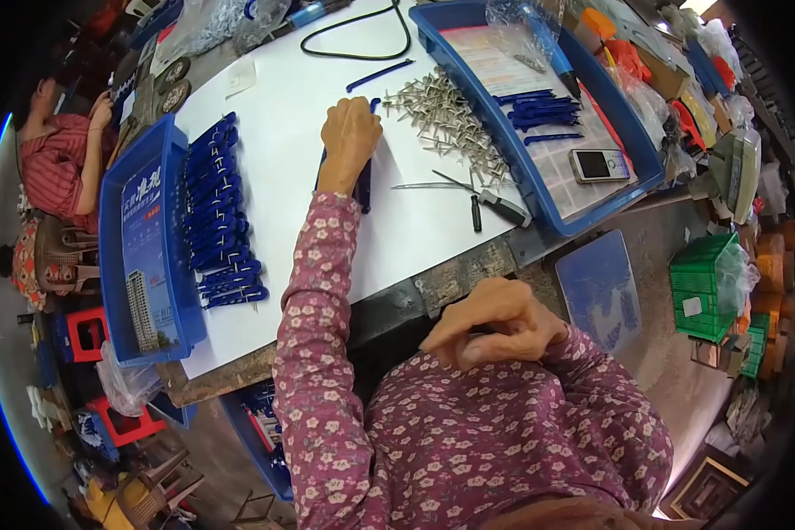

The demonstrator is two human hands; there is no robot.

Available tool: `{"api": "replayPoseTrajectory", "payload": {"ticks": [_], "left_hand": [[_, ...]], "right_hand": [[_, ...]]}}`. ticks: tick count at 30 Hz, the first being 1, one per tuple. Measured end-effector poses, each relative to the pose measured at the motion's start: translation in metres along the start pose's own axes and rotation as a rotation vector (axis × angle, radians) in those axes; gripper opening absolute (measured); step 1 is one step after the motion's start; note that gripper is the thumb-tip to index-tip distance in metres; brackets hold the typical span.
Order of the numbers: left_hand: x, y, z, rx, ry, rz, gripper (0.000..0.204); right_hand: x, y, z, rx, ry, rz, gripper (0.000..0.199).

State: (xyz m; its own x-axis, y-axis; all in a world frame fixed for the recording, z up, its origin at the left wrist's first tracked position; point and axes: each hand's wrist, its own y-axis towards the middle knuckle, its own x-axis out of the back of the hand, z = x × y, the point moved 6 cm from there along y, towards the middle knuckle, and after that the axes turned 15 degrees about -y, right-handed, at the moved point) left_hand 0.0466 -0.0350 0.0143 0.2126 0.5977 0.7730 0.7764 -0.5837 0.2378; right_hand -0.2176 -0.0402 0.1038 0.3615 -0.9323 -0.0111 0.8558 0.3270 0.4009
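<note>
My left hand [351,137] is stretched over the white table top, its fingers closed on a slim blue plastic strip whose end shows beside the knuckles. More blue strips [363,181] lie under the wrist. My right hand [499,325] hovers before my body at the table's near edge, fingers bent and pressed together; whatever they hold, if anything, is hidden. A heap of silvery metal pins [446,124] lies right of the left hand. Nearer me are a dark-handled screwdriver [503,208] and a smaller black-handled tool [476,214]. One loose blue strip [379,76] lies beyond the hand.
Along the left runs a row of blue strips with metal pins [216,212], beside a blue tray [194,322]. Another blue tray [539,208], at right, holds blue strips, a phone [601,165] and a blue power screwdriver [552,53]. A black cable [358,57] loops at the back. Another person [62,163] sits far left.
</note>
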Motion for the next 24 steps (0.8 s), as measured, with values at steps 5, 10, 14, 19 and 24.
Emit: {"api": "replayPoseTrajectory", "payload": {"ticks": [5,10,14,19,24], "left_hand": [[-0.021,0.009,-0.001,-0.055,0.127,-0.060,0.020],[-0.020,0.018,0.005,0.096,0.018,-0.029,0.026],[-0.009,0.017,0.004,-0.022,-0.070,-0.170,0.014],[0.017,0.011,0.002,0.195,-0.389,-0.166,0.028],[0.043,-0.026,-0.011,0.309,-1.060,-0.108,0.026]], "right_hand": [[0.008,-0.017,-0.032,-0.191,-0.013,-0.033,0.025],[0.011,-0.022,-0.055,-0.312,0.032,-0.069,0.023],[0.009,-0.026,-0.067,-0.405,0.105,-0.097,0.021],[0.011,-0.024,-0.069,-0.438,0.132,-0.124,0.020],[0.011,-0.016,-0.066,-0.510,0.068,-0.096,0.020]]}}
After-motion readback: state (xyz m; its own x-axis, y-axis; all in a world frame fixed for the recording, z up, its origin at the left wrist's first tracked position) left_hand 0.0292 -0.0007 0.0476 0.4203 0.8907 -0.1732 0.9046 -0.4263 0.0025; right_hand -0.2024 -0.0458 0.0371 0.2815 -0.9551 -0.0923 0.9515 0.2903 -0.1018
